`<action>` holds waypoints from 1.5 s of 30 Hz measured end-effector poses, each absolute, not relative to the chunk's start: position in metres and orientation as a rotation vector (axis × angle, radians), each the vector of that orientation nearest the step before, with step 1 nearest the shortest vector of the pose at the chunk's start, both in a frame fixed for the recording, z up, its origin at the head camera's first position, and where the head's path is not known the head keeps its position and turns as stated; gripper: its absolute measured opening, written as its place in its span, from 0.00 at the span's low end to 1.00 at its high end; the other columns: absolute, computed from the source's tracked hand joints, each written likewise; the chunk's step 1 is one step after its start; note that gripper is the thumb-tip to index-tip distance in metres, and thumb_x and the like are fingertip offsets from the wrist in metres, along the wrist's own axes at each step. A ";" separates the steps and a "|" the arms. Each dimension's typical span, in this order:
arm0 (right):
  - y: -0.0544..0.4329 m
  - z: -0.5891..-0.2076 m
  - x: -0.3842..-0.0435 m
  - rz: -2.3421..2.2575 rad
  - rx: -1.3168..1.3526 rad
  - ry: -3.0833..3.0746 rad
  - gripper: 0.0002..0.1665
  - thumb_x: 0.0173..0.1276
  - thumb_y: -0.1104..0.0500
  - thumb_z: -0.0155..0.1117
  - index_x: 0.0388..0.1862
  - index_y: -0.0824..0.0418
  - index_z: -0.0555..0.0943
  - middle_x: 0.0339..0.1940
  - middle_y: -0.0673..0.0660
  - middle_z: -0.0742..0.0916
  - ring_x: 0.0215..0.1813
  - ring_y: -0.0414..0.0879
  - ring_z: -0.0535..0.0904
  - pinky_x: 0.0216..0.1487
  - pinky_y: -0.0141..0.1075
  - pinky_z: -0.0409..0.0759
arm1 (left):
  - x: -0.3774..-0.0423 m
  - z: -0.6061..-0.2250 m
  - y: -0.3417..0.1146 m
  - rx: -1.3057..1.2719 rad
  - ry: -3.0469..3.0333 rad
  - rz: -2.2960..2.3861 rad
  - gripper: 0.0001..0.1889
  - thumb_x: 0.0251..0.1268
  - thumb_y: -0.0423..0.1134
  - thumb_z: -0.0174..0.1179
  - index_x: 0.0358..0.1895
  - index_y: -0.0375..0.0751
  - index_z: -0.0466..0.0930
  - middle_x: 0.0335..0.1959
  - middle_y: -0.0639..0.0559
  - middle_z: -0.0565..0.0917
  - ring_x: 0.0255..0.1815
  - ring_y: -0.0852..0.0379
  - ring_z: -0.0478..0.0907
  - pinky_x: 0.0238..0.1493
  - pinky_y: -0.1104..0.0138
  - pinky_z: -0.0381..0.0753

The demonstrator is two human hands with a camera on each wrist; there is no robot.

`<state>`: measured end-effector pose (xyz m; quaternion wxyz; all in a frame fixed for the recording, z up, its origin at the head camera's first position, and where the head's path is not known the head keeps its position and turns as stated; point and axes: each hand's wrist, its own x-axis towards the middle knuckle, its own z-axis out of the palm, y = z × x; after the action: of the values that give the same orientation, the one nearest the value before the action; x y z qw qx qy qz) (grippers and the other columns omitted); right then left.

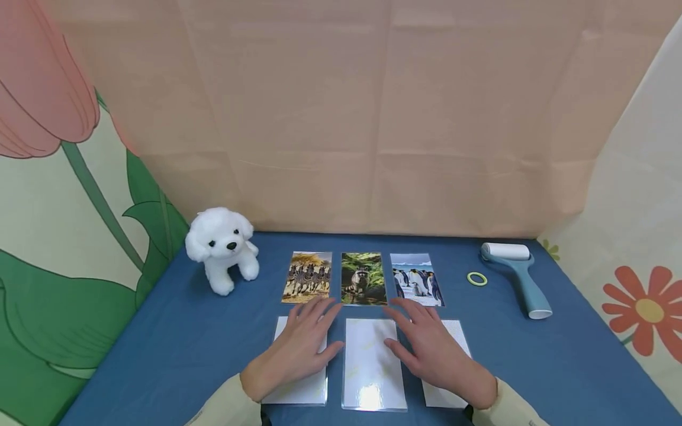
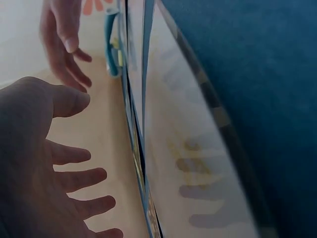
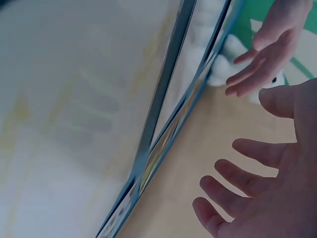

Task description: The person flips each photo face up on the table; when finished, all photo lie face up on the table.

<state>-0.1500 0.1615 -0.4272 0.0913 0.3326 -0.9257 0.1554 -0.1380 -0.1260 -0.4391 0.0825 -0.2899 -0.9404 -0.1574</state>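
Left hand (image 1: 301,343) and right hand (image 1: 434,349) hover empty, fingers spread, over the outer white cards (image 1: 303,389); a middle white card (image 1: 372,364) lies between them. Just beyond lie a zebra photo (image 1: 307,278), raccoon photo (image 1: 363,279) and penguin photo (image 1: 418,280). Outward past the right hand, green ring (image 1: 469,276) and blue roller (image 1: 526,285); past the left, plush dog (image 1: 221,248).

No text, label, brand or number legible in any view. Left sleeve (image 1: 229,405), behind the fingers (image 1: 330,318): small dark mark, too small to read; right sleeve (image 1: 508,405) likewise. Middle white card (image 1: 372,361), between both sets of fingers: faint yellow streaks, not readable as characters.
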 end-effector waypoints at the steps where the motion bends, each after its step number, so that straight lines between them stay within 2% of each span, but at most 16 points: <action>1: 0.159 -0.427 -0.148 0.466 1.006 -2.746 0.33 0.71 0.45 0.67 0.70 0.56 0.76 0.70 0.57 0.76 0.70 0.55 0.70 0.62 0.59 0.69 | -0.136 -0.439 -0.127 -0.859 -2.815 -0.466 0.33 0.73 0.53 0.59 0.74 0.40 0.67 0.73 0.41 0.67 0.74 0.37 0.60 0.62 0.34 0.61; 8: 0.140 -0.426 -0.140 0.488 1.131 -2.756 0.34 0.70 0.41 0.66 0.71 0.52 0.75 0.67 0.56 0.76 0.68 0.52 0.70 0.60 0.58 0.70 | -0.121 -0.440 -0.140 -0.791 -2.848 -0.490 0.33 0.72 0.53 0.61 0.74 0.41 0.67 0.74 0.44 0.67 0.74 0.40 0.61 0.62 0.36 0.61; 17: 0.119 -0.428 -0.130 0.400 1.289 -2.725 0.34 0.69 0.38 0.66 0.68 0.55 0.78 0.58 0.51 0.77 0.59 0.49 0.72 0.53 0.47 0.71 | -0.094 -0.443 -0.157 -0.619 -2.940 -0.561 0.32 0.72 0.52 0.61 0.73 0.39 0.69 0.70 0.43 0.70 0.72 0.40 0.63 0.64 0.38 0.60; 26: 0.104 -0.436 -0.124 0.330 1.398 -2.741 0.34 0.72 0.36 0.62 0.68 0.54 0.77 0.60 0.50 0.77 0.60 0.46 0.71 0.55 0.44 0.72 | -0.077 -0.433 -0.180 -0.391 -3.109 -0.607 0.29 0.69 0.52 0.65 0.69 0.43 0.74 0.70 0.45 0.70 0.70 0.41 0.64 0.62 0.35 0.61; 34: 0.090 -0.437 -0.119 0.299 1.477 -2.665 0.34 0.73 0.37 0.62 0.67 0.56 0.76 0.62 0.51 0.77 0.60 0.45 0.71 0.55 0.41 0.71 | -0.069 -0.432 -0.198 -0.346 -3.137 -0.685 0.28 0.68 0.47 0.66 0.68 0.42 0.75 0.68 0.42 0.71 0.67 0.38 0.68 0.57 0.36 0.65; 38: 0.083 -0.436 -0.119 0.267 1.492 -2.669 0.34 0.73 0.36 0.61 0.67 0.57 0.77 0.62 0.51 0.77 0.59 0.45 0.71 0.55 0.41 0.72 | -0.070 -0.433 -0.202 -0.259 -3.161 -0.612 0.28 0.67 0.49 0.67 0.66 0.40 0.77 0.59 0.44 0.75 0.58 0.41 0.71 0.51 0.42 0.69; 41: 0.078 -0.436 -0.119 0.261 1.497 -2.680 0.34 0.73 0.36 0.61 0.66 0.57 0.78 0.62 0.51 0.78 0.59 0.45 0.71 0.55 0.41 0.71 | -0.072 -0.432 -0.203 -0.190 -3.200 -0.592 0.26 0.67 0.50 0.67 0.62 0.37 0.79 0.50 0.45 0.75 0.50 0.43 0.71 0.46 0.45 0.67; 45: 0.074 -0.437 -0.119 0.245 1.492 -2.706 0.35 0.72 0.35 0.62 0.66 0.57 0.79 0.62 0.52 0.78 0.58 0.45 0.71 0.54 0.40 0.71 | -0.076 -0.432 -0.202 -0.119 -3.272 -0.617 0.26 0.68 0.51 0.65 0.58 0.33 0.81 0.47 0.43 0.75 0.48 0.42 0.70 0.46 0.45 0.67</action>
<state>-0.1187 0.0741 -0.4370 0.0208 0.4811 -0.8729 0.0790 -0.0761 -0.2016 -0.4321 -0.0949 -0.0355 -0.9776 -0.1844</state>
